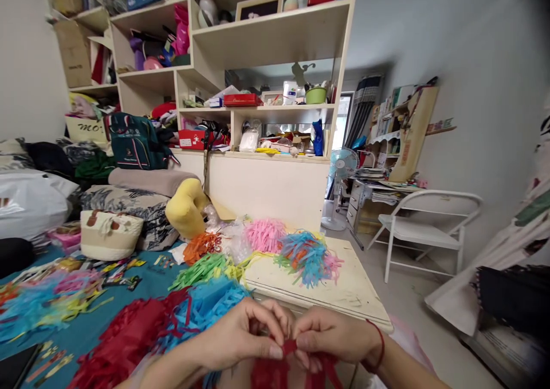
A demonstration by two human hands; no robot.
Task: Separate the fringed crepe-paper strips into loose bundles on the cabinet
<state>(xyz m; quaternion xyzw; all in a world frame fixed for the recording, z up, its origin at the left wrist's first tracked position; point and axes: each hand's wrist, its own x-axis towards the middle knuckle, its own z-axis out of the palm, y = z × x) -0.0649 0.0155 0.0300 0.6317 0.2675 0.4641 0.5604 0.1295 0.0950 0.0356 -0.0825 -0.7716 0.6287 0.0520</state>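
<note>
Dark red paper fringe (289,348) is pinched between my two hands, low in the middle of the head view. My left hand (258,331) closes thumb and fingers on its left side, and my right hand (324,337), with a red cord round the wrist, grips its right side. Red strips hang below both hands, partly cut off by the lower edge. To the left lies a heap of red fringe (124,331), beside blue fringe (215,303).
Green (206,268), orange (201,247) and pink fringe (265,234) lie farther back. A multicoloured bundle (309,257) rests on the cream board (352,280). A woven bag (110,235) sits left; a white folding chair (425,228) stands right. Shelves (270,25) rise behind.
</note>
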